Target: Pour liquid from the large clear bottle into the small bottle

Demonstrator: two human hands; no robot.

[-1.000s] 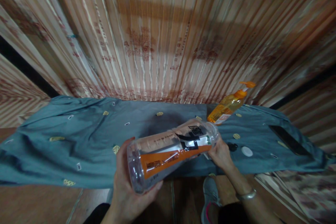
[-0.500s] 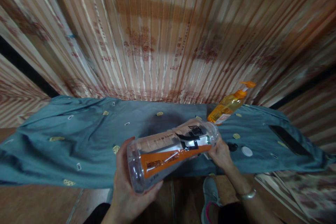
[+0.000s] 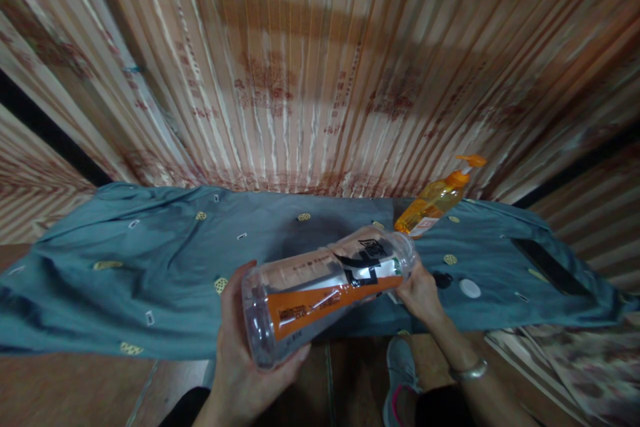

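Note:
A large clear plastic bottle (image 3: 325, 290) with an orange, silver and black label is held tilted over the cloth, its base toward the lower left. My left hand (image 3: 245, 360) wraps round the base end from below. At the other end, my right hand (image 3: 420, 290) grips the bottle near its neck, a silver bracelet on the wrist. Behind that end stands an orange pump bottle (image 3: 433, 203) with yellow-orange liquid and a white label.
On the blue-green patterned cloth (image 3: 170, 253) lie a white round lid (image 3: 470, 288), a small black object (image 3: 443, 279) and a flat dark object (image 3: 547, 267) at the right. A striped curtain (image 3: 310, 80) hangs behind. A shoe (image 3: 401, 367) shows on the floor.

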